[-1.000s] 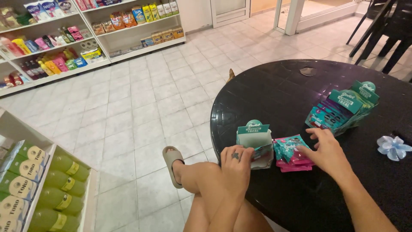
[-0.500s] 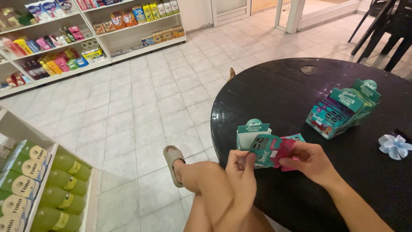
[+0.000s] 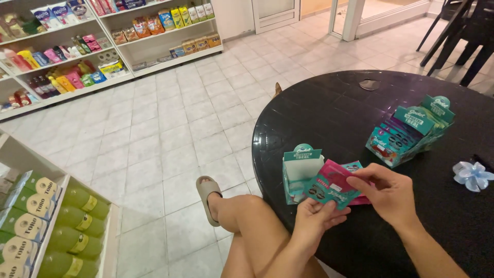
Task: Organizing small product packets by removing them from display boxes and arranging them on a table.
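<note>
My left hand [image 3: 318, 219] and my right hand [image 3: 387, 191] together hold a small stack of flat teal and pink sachets [image 3: 333, 186] just above the near edge of the round black table [image 3: 360, 108]. The left hand grips the stack's lower edge, the right hand pinches its right side. Right behind the sachets stands a small open teal display box [image 3: 301, 167], white inside. Farther right on the table lies a second teal display box [image 3: 409, 131], tilted and full of the same kind of sachets.
A pale blue ribbon bow [image 3: 472, 175] lies at the table's right edge. My crossed leg and a sandal [image 3: 207, 193] hang over the tiled floor. Shelves of goods [image 3: 103, 36] line the far wall; a shelf of green bottles [image 3: 62, 226] stands near left. Dark chairs [image 3: 458, 36] stand at back right.
My right hand gathered the sachets off the table and brought them left to my left hand, which let go of the small box. Both hands now hold the stack.
</note>
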